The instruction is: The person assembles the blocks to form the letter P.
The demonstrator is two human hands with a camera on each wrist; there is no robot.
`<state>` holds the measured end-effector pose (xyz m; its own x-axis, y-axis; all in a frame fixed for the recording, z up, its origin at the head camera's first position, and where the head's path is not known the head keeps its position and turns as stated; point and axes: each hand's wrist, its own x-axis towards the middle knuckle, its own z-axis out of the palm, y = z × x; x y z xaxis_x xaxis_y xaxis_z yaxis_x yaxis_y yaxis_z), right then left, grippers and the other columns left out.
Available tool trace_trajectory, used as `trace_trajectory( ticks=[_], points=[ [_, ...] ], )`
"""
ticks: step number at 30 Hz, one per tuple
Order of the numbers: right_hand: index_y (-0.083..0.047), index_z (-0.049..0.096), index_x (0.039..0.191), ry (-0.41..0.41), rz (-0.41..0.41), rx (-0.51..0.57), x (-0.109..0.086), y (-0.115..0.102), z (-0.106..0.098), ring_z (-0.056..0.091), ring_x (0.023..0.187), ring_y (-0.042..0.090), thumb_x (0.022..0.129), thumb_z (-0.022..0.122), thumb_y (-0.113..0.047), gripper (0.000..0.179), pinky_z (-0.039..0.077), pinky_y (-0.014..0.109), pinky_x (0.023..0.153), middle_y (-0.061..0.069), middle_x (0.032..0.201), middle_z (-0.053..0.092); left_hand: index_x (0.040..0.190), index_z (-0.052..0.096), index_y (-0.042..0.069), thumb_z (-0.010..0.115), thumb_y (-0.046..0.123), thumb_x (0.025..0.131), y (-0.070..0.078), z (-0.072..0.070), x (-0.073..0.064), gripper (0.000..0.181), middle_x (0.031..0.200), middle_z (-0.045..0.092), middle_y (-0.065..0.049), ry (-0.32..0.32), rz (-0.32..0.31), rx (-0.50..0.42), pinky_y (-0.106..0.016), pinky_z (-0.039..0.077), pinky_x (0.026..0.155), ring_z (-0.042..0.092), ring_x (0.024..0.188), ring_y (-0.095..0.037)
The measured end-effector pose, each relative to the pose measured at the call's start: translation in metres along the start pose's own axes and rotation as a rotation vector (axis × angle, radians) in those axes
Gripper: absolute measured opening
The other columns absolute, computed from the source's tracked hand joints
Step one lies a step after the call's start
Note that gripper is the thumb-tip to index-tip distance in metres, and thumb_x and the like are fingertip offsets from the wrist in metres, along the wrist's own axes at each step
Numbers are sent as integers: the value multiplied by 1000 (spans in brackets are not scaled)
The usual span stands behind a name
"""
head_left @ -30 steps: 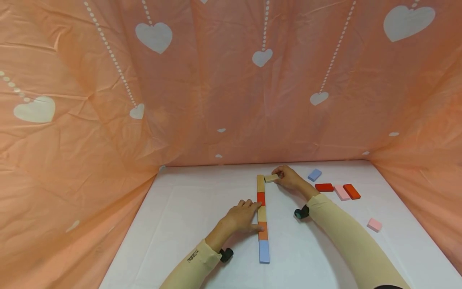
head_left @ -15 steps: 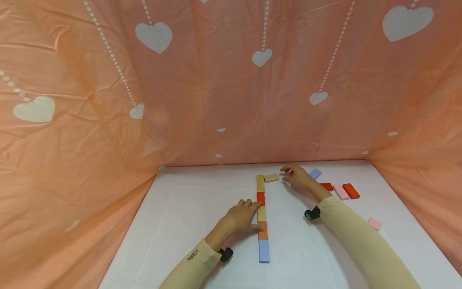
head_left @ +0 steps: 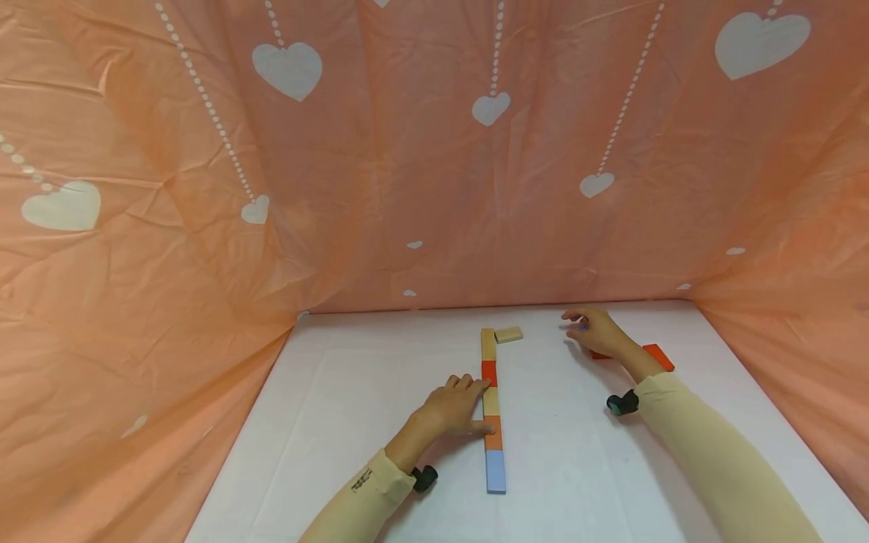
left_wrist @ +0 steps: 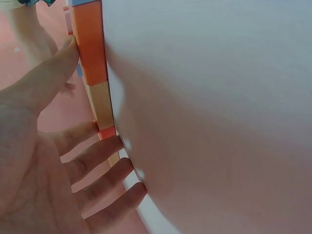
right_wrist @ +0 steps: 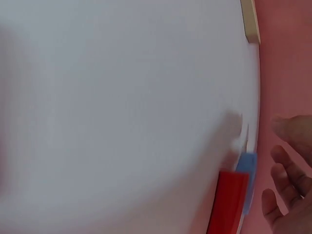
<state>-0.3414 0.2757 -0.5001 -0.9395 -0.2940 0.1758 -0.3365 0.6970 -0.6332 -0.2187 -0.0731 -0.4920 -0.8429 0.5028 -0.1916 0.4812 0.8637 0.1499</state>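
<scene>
My left hand (head_left: 448, 409) rests with spread, fairly straight fingers along a straight row of flat blocks. The row runs away from me: blue block (head_left: 495, 472), orange block (head_left: 493, 439), wooden block (head_left: 491, 401), red block (head_left: 489, 371), wooden block (head_left: 488, 345). In the left wrist view the thumb lies by the orange block (left_wrist: 90, 44). Another wooden block (head_left: 508, 334) lies crosswise beside the row's far end. My right hand (head_left: 599, 333) hovers, fingers loosely bent and parted, over a blue block (right_wrist: 247, 168), which it mostly hides in the head view.
A red block (right_wrist: 228, 202) lies close to that blue one. An orange-red block (head_left: 658, 357) shows beyond my right wrist; the pink blocks are hidden behind the arm. The white table (head_left: 339, 422) ends at an orange curtain (head_left: 407, 188) with white hearts.
My right hand has let go of the crosswise wooden block and moved right, to over the blue block. The left hand has stayed on the row.
</scene>
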Motion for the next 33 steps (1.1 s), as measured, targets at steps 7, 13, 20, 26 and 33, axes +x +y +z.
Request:
trace_trajectory(
  ticks=[7,13,20,26,33],
  points=[
    [2,70,126,28,47,-62,-7,14,-16,54,120,51,95,77,-6,33,39,68,105,32,131,63,163,46,18,79,59,92,0,0,0,88,153,55,-11,0,1,-5,-46,52,109,53,138,-31],
    [1,69,129,-3,63,-84,-10,25,-20,49,128,57,95,75,-6,35,34,75,106,35,140,59,163,46,18,79,60,92,-1,1,1,89,153,55,-10,1,-1,-2,-47,52,109,52,138,-31],
    [3,68,132,-47,33,-86,-11,29,-20,53,128,58,95,75,-6,39,40,74,107,38,142,57,162,47,18,80,60,91,-1,2,1,89,151,56,-10,9,3,8,-46,53,107,54,136,-30],
    [6,68,131,-39,36,-70,-10,31,-18,55,128,57,96,76,-7,38,42,70,110,39,140,57,162,47,18,80,61,91,0,2,1,89,151,56,-11,11,3,7,-46,54,107,54,136,-31],
    [8,68,128,-13,48,-74,-10,33,-16,46,130,60,96,79,-11,39,37,70,112,39,140,56,162,47,17,80,61,91,0,2,1,90,151,56,-10,11,1,11,-47,54,107,54,136,-31]
  ],
)
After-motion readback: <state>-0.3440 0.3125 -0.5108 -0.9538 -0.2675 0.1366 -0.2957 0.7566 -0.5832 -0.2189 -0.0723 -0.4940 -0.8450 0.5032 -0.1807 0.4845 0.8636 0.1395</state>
